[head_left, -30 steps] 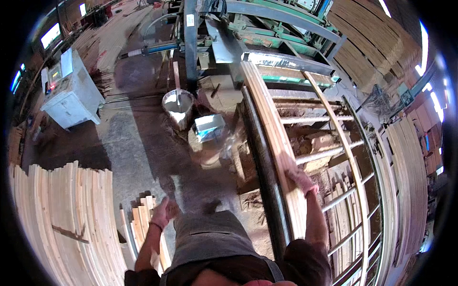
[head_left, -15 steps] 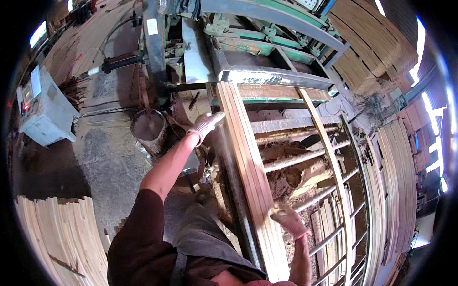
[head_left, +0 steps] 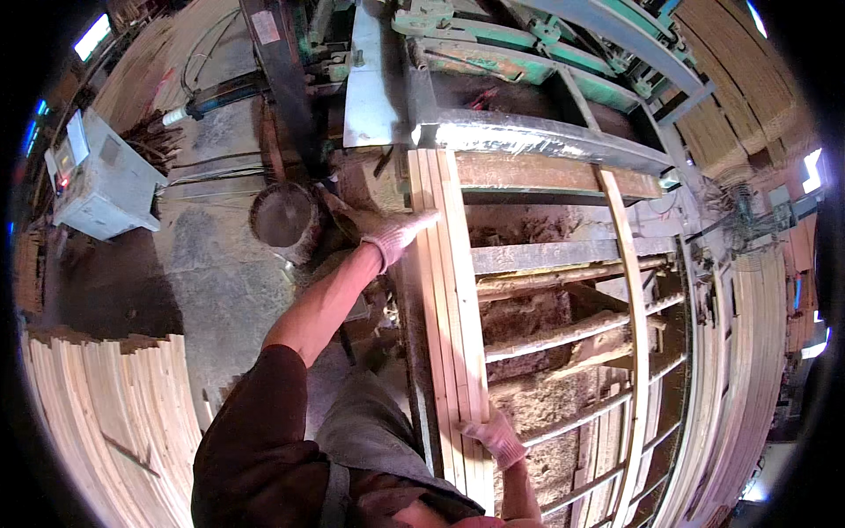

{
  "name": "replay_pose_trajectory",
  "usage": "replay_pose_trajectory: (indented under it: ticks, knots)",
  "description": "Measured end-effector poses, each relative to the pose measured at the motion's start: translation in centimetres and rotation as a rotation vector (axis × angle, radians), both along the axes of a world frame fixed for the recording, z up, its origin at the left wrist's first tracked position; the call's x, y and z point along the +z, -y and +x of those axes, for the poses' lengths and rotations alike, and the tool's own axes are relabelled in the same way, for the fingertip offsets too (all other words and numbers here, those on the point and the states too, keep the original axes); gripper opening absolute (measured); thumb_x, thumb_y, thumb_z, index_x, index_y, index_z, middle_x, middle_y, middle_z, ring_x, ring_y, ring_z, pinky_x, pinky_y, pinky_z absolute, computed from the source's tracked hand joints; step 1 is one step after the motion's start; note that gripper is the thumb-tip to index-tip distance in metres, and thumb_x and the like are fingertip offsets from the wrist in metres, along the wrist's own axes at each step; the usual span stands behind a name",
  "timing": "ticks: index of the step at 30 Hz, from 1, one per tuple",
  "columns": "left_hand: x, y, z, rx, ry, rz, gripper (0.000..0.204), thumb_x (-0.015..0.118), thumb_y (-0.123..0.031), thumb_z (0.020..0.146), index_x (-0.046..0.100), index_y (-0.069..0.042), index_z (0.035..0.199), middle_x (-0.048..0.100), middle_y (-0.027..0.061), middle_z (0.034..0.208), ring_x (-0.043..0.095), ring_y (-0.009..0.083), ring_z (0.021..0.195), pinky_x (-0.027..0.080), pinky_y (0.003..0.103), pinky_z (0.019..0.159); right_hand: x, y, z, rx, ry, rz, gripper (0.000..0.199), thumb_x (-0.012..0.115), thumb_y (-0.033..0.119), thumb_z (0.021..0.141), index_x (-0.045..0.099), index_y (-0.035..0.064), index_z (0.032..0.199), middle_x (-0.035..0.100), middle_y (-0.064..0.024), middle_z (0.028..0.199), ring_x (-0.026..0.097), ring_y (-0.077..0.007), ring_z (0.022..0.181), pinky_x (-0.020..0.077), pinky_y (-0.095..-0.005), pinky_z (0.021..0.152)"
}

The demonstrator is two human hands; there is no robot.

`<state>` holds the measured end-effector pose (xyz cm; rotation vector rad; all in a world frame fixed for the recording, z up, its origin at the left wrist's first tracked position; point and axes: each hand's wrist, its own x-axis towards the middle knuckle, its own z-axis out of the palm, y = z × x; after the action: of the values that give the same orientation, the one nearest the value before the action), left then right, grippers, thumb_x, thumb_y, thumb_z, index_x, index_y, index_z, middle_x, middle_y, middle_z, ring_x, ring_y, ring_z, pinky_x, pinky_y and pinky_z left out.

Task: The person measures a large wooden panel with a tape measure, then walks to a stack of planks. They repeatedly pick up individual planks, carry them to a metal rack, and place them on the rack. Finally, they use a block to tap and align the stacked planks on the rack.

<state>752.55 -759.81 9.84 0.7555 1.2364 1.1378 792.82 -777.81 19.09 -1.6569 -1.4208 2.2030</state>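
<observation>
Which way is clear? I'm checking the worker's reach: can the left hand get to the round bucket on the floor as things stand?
Probably yes. The left hand rests on the slats, and the bucket stands just to its left with only open floor and machine edge between them. The right hand grips the slats' near end.

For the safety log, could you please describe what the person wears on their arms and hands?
Both the left hand and the right hand wear pale knitted work gloves, soiled pinkish-grey. A dark maroon short sleeve covers the left upper arm; both forearms are bare.
</observation>
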Motion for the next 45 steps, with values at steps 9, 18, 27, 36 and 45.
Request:
replay_pose_trajectory:
  ticks: [9,18,27,36,45]
  knots:
    - [2.2,1.9,0.6,-0.118,-0.02,0.088,0.068,0.054,-0.054,0.101,0.05,-0.005,0.148,0.038,0.0137,0.161,0.036,0.0232,0.149,0.027,0.036,0.124,-5.6,1.3,4.2,-0.061,0.091,0.09,0.052,0.083,0.019,0.075,0.065,-0.0019,0.119,0.073,-0.0097,0.099,0.068,-0.0186,0.086,0.0562,-0.03,0.073]
    - [8.2,19.3,5.0,0.217,-1.086,0.348,0.061,0.072,-0.051,0.085,0.058,0.004,0.108,0.066,0.0211,0.085,0.067,0.0385,0.08,0.053,0.051,0.076,-9.6,2.1,7.0,-0.162,-0.072,0.236,0.049,0.078,0.048,0.082,0.07,0.0068,0.108,0.055,0.0074,0.075,0.049,-0.006,0.063,0.0343,-0.0246,0.05]
    - [-4.0,48.1,-7.5,-0.177,-0.867,-0.256,0.062,0.051,-0.056,0.093,0.07,-0.001,0.116,0.071,0.0221,0.111,0.067,0.0406,0.104,0.051,0.051,0.091,-10.1,-1.9,-10.8,0.339,0.339,0.204,0.049,0.075,0.047,0.086,0.067,0.0065,0.112,0.058,0.0028,0.083,0.054,-0.0131,0.071,0.0434,-0.0308,0.059]
    - [-4.9,66.3,-24.3,0.153,-0.768,-0.569,0.07,0.045,-0.063,0.097,0.076,0.0,0.107,0.073,0.0205,0.103,0.068,0.0396,0.105,0.05,0.05,0.094,-11.9,3.9,-44.5,0.749,0.417,0.27,0.044,0.073,0.043,0.089,0.066,0.007,0.114,0.062,-0.0021,0.088,0.059,-0.0189,0.076,0.0482,-0.0364,0.065]
    - [-9.2,84.9,-40.3,0.703,-0.689,-0.593,0.04,0.046,-0.037,0.105,0.061,-0.019,0.136,0.063,0.0109,0.134,0.057,0.0343,0.126,0.048,0.045,0.105,-15.8,13.0,-74.6,1.264,0.498,0.279,0.039,0.07,0.039,0.093,0.066,0.0074,0.115,0.066,-0.007,0.093,0.064,-0.0246,0.081,0.0529,-0.0421,0.072]
